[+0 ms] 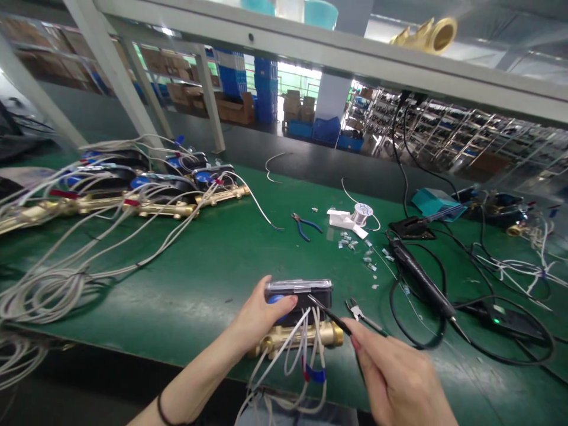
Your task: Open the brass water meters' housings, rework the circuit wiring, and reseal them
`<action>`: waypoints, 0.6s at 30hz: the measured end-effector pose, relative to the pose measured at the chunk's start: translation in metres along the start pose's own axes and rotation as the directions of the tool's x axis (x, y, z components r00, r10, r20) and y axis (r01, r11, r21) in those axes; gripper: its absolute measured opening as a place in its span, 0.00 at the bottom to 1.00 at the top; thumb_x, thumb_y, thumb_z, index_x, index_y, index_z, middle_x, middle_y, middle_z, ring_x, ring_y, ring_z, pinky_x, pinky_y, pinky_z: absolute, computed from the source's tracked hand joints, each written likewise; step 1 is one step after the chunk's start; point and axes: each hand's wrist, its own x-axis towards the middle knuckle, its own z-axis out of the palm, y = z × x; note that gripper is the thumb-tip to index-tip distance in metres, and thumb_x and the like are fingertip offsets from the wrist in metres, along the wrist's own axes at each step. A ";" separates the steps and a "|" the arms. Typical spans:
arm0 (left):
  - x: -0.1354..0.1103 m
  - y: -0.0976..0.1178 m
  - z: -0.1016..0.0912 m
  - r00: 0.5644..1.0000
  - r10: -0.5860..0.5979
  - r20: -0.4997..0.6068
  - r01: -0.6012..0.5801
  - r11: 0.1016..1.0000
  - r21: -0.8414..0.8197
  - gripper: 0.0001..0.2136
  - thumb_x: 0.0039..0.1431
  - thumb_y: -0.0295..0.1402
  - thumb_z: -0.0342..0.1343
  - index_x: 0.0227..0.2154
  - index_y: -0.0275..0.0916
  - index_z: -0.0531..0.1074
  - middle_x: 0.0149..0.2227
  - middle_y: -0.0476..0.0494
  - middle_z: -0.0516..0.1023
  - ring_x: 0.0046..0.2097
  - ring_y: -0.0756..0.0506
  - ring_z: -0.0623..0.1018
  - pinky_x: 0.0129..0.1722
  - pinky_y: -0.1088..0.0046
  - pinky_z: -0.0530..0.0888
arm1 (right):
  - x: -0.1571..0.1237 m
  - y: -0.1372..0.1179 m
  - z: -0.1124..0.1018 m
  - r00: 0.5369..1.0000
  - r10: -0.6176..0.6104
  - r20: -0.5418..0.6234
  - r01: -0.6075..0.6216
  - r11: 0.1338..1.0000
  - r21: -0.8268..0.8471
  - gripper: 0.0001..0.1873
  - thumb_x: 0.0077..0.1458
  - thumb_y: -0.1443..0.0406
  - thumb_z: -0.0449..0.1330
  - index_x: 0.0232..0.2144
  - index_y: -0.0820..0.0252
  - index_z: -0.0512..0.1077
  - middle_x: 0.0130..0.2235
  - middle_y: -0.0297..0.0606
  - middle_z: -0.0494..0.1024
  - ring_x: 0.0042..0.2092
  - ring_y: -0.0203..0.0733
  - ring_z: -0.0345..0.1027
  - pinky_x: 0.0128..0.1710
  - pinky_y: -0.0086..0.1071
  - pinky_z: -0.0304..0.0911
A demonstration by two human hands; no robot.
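Note:
A water meter (pixel 306 296) with a black top, a blue face and a brass pipe body (pixel 306 338) sits at the near edge of the green bench. Several white wires (pixel 298 355) hang from it toward me. My left hand (pixel 261 313) grips the meter's left end, thumb on the blue face. My right hand (pixel 394 376) pinches a thin black tool (pixel 331 315) whose tip touches the meter near its wires.
A row of wired brass meters (pixel 146 198) lies far left with coiled white cables (pixel 48 290). Blue-handled pliers (pixel 305 225), a solder spool (pixel 362 214), small connectors (pixel 355 242), a black soldering iron (pixel 421 275) with cords and a teal stand (pixel 432 204) lie to the right.

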 end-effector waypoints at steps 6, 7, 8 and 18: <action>-0.004 0.001 0.001 1.000 0.023 0.002 -0.023 0.999 -0.026 0.46 0.42 0.50 0.60 0.60 0.29 0.52 0.56 0.29 0.68 0.56 0.35 0.70 0.57 0.62 0.63 | 0.034 -0.007 0.008 0.993 -0.026 0.112 0.038 0.994 -0.103 0.18 0.55 0.73 0.47 0.42 0.61 0.72 0.27 0.35 0.78 0.25 0.40 0.72 0.23 0.32 0.60; -0.004 0.001 0.001 1.000 0.028 0.007 -0.028 0.999 -0.029 0.46 0.42 0.50 0.60 0.60 0.28 0.52 0.56 0.30 0.68 0.56 0.35 0.70 0.57 0.62 0.64 | 0.038 -0.009 0.009 0.992 -0.022 0.128 0.039 0.990 -0.133 0.18 0.54 0.73 0.47 0.42 0.60 0.72 0.26 0.34 0.78 0.24 0.41 0.72 0.22 0.32 0.59; -0.004 0.002 0.002 0.999 0.033 0.011 -0.033 0.999 -0.033 0.46 0.42 0.50 0.60 0.60 0.28 0.52 0.56 0.30 0.69 0.56 0.35 0.70 0.56 0.62 0.64 | 0.040 -0.010 0.009 0.990 -0.015 0.141 0.039 0.986 -0.165 0.18 0.54 0.73 0.47 0.42 0.60 0.72 0.25 0.33 0.77 0.23 0.41 0.71 0.21 0.33 0.58; -0.004 -0.001 0.002 0.997 0.045 -0.055 -0.048 0.997 -0.053 0.43 0.39 0.49 0.62 0.57 0.29 0.59 0.53 0.29 0.72 0.58 0.32 0.67 0.57 0.59 0.61 | 0.008 -0.015 0.043 0.995 -0.099 -0.027 0.089 0.963 -0.253 0.20 0.58 0.73 0.46 0.51 0.68 0.65 0.24 0.34 0.72 0.22 0.35 0.65 0.26 0.31 0.55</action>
